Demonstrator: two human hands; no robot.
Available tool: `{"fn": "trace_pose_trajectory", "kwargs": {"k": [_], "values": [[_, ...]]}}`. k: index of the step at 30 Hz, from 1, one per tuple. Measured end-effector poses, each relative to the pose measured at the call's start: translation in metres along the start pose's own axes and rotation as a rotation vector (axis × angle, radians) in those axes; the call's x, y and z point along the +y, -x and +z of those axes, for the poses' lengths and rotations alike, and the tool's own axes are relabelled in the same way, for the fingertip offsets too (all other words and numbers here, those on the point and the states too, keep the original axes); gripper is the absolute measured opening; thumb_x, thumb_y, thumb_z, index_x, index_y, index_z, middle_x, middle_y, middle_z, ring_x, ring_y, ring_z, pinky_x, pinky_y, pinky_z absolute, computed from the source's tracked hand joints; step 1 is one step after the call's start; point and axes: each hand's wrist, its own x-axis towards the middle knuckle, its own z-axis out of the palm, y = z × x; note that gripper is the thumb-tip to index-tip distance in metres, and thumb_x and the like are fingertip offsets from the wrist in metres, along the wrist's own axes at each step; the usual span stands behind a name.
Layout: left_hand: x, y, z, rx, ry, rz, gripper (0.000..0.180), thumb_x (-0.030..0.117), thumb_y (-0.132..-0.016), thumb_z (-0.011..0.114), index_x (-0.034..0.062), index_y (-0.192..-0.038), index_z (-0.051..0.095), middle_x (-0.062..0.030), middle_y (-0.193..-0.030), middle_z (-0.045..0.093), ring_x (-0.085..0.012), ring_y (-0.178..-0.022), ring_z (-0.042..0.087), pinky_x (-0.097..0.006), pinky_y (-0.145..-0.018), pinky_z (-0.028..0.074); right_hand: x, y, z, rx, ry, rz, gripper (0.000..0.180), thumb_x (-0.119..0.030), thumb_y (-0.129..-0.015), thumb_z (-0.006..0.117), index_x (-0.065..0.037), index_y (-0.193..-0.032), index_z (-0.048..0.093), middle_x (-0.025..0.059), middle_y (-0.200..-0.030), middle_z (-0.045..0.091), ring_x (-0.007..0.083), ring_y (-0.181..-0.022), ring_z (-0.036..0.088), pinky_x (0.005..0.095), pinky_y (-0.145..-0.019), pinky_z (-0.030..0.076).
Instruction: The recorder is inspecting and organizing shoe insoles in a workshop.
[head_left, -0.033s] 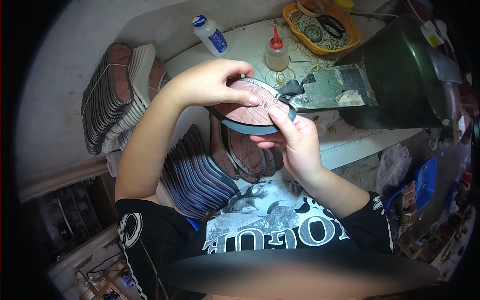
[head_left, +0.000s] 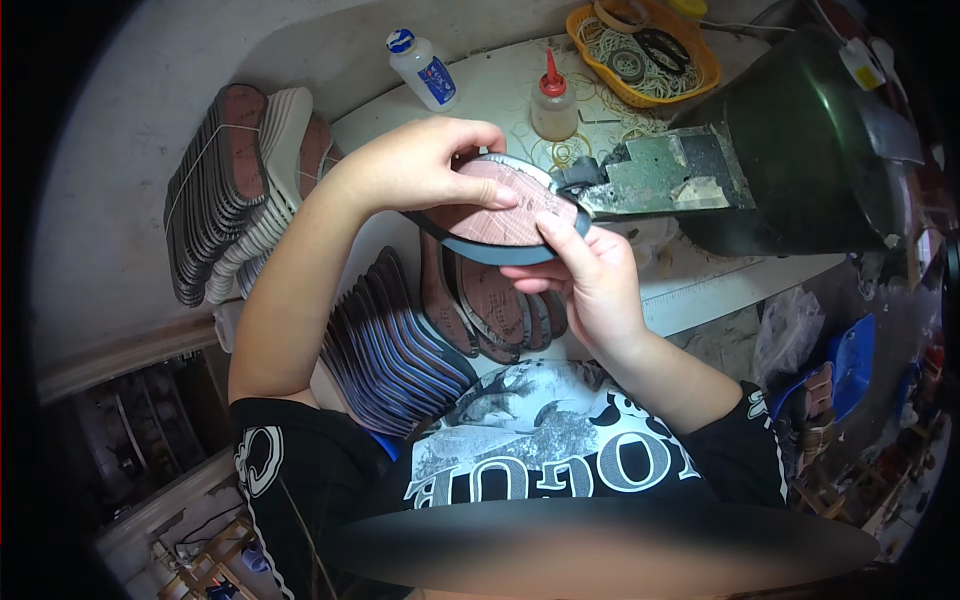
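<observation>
Both hands grip a flat reddish-brown shoe sole with a dark rim (head_left: pixel 505 212) above the bench's middle: left hand (head_left: pixel 425 165) clamped over its top, right hand (head_left: pixel 590 275) pinching from below, its tip touching the dark green machine (head_left: pixel 790 150).

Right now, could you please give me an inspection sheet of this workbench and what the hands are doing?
Surface: pale worktable, stained.
Job's things: shoe sole, reddish face up, held against the dark machine.
Clutter: two sole stacks, white bottle, red-capped bottle, yellow basket of rubber bands.
Grippers: left hand on top of the sole, right hand grips it from below.
Cables: nothing seen.
Surroundings: cluttered shelves, blue item at the right.
</observation>
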Motion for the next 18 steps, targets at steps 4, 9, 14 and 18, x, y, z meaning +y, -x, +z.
{"fn": "trace_pose_trajectory", "kwargs": {"k": [4, 9, 14, 18], "values": [[0.003, 0.012, 0.006, 0.013, 0.051, -0.183, 0.044, 0.041, -0.077, 0.072, 0.0023, -0.093, 0.058, 0.0005, -0.066, 0.051, -0.0077, -0.063, 0.045, -0.025, -0.056, 0.038, -0.001, -0.003, -0.004, -0.017, 0.019, 0.012, 0.031, -0.025, -0.092, 0.058, 0.006, -0.098, 0.062, 0.0150, -0.091, 0.068, 0.0201, -0.075, 0.069, 0.0246, -0.062, 0.057], [0.000, 0.026, 0.033, 0.114, 0.284, -0.276, 0.044, 0.042, -0.079, 0.072, 0.0003, -0.087, 0.059, 0.0017, -0.067, 0.052, -0.0052, -0.064, 0.045, -0.023, -0.054, 0.038, 0.000, -0.011, -0.015, -0.041, 0.079, -0.052, 0.029, -0.025, -0.092, 0.059, 0.002, -0.084, 0.064, 0.0090, -0.077, 0.068, 0.0120, -0.063, 0.065, 0.0222, -0.059, 0.054], [0.020, 0.027, 0.051, 0.103, 0.627, -0.538, 0.046, 0.044, -0.079, 0.071, -0.0009, -0.083, 0.063, -0.0070, -0.073, 0.064, -0.0116, -0.060, 0.061, -0.025, -0.053, 0.050, -0.010, -0.006, -0.019, -0.066, 0.151, -0.091, 0.026, -0.024, -0.091, 0.059, 0.001, -0.090, 0.065, 0.0077, -0.083, 0.068, 0.0109, -0.068, 0.065, 0.0212, -0.061, 0.052], [0.045, 0.030, 0.060, 0.213, 0.697, -0.616, 0.051, 0.049, -0.080, 0.068, -0.0018, -0.086, 0.065, -0.0129, -0.073, 0.066, -0.0187, -0.057, 0.065, -0.030, -0.049, 0.054, 0.002, 0.019, -0.020, -0.153, 0.443, -0.023, 0.022, -0.020, -0.091, 0.060, 0.000, -0.099, 0.064, 0.0050, -0.088, 0.066, 0.0083, -0.073, 0.062, 0.0221, -0.062, 0.051]]}}
